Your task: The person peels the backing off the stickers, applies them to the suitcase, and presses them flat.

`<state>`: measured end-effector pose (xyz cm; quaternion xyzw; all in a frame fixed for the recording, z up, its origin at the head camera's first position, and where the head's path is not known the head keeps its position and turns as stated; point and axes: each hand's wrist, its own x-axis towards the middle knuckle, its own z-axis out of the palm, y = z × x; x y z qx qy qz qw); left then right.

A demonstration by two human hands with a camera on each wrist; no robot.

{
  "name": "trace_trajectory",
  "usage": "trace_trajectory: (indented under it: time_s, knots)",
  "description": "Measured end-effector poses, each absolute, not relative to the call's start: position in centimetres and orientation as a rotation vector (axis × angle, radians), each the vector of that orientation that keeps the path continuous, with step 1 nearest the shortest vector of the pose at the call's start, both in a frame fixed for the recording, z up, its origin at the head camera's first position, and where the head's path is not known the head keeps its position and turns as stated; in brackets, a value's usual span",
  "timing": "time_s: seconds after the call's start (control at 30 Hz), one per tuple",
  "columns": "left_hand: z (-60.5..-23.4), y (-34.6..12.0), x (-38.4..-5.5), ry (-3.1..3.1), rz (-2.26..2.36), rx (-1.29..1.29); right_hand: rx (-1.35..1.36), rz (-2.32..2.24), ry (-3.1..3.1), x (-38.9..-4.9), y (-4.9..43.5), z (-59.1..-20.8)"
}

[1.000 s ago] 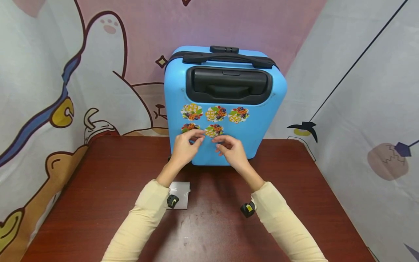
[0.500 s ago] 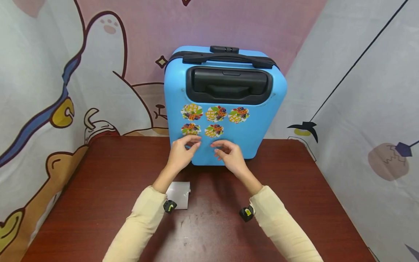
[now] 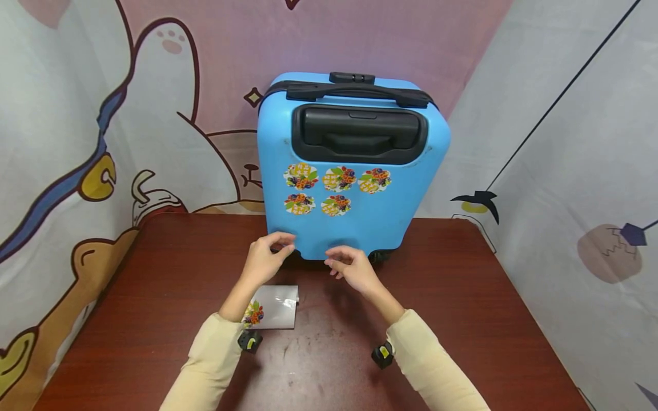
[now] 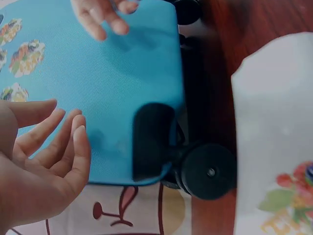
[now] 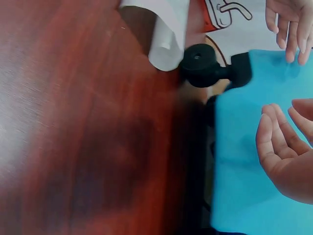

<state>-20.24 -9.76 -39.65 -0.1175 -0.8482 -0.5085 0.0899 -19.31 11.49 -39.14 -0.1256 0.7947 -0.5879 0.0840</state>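
Note:
A blue suitcase (image 3: 390,222) stands upright at the back of the table. Its front bears three fruit stickers in an upper row, ending with a right-hand sticker (image 3: 374,180), and two below, among them a lower left sticker (image 3: 300,204). My left hand (image 3: 264,260) hovers before the case's lower left corner, fingers loosely bent and holding nothing. Before the lower middle of the case, my right hand (image 3: 353,268) is likewise relaxed, with nothing between thumb and fingers. A white sticker sheet (image 3: 280,305) with a fruit sticker (image 3: 253,314) lies beside the left wrist, partly hidden by that forearm.
The brown table (image 3: 452,308) stretches out on both sides of the arms. A black suitcase wheel (image 4: 208,171) shows close to the sheet in the left wrist view. Behind the case hangs a cartoon-printed cloth (image 3: 205,74).
Both hands have drawn down and back from the stickers toward the case's bottom edge. The lower left sticker and more of the sheet have come into view.

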Motion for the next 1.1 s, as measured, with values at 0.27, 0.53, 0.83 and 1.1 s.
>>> trace_trajectory:
  time_s: [0.27,0.53,0.83,1.1]
  knots:
    - [-41.8,-12.5,-18.8,-2.610,-1.575,-0.288,-0.399,-1.739,2.340,-18.8,10.9,-42.6]
    - [-44.3,-15.2,-17.2,-2.683,-1.599,-0.109,-0.427,-1.682,2.303,-17.2,10.2,-43.3]
    - [-46.6,-17.7,-15.5,-2.737,-1.533,0.054,-0.398,-1.621,2.278,-16.9,9.4,-46.7]
    - [-48.1,-19.1,-14.3,-2.777,-1.534,0.132,-0.363,-1.566,2.267,-17.3,8.6,-49.6]
